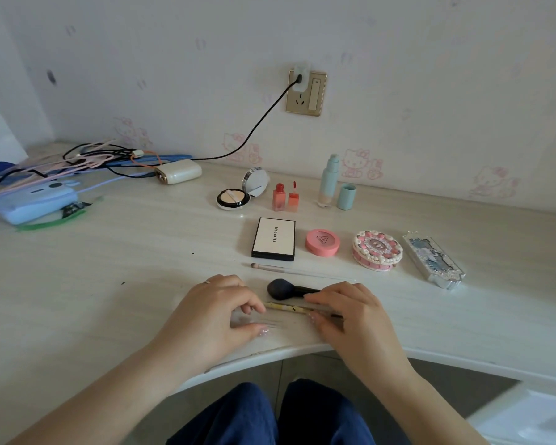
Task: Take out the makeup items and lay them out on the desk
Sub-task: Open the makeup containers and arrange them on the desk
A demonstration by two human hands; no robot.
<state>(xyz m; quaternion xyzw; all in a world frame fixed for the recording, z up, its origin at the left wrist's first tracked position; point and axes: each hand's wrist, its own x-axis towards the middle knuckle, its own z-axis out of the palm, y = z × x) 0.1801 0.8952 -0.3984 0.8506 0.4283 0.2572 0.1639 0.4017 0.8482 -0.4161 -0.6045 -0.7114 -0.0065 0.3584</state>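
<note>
Left hand (220, 308) and right hand (341, 308) both at 6 o'clock on worktop (142, 268), fingers curled, each pinching one end of thin yellow pencil (286, 307) lying flat. Dark powder brush (288, 289) just beyond, touching right fingertips. Black-edged palette (273, 238), pink blush (322, 242) toward 12 o'clock.

Makeup laid out in rows on the pale desk (142, 252).

Back row: an open cushion compact (238, 192), two small red lip tints (285, 197) upright, a mint bottle (328, 181) beside its cap (346, 196). Middle row: a white black-edged palette (273, 238), a round pink blush (322, 242), a frilly cake-shaped compact (377, 251), a silvery blue case (434, 260). Nearest: a thin brush (283, 269), a dark fluffy brush (286, 289), a yellow pencil (286, 307), all lying flat.
</note>
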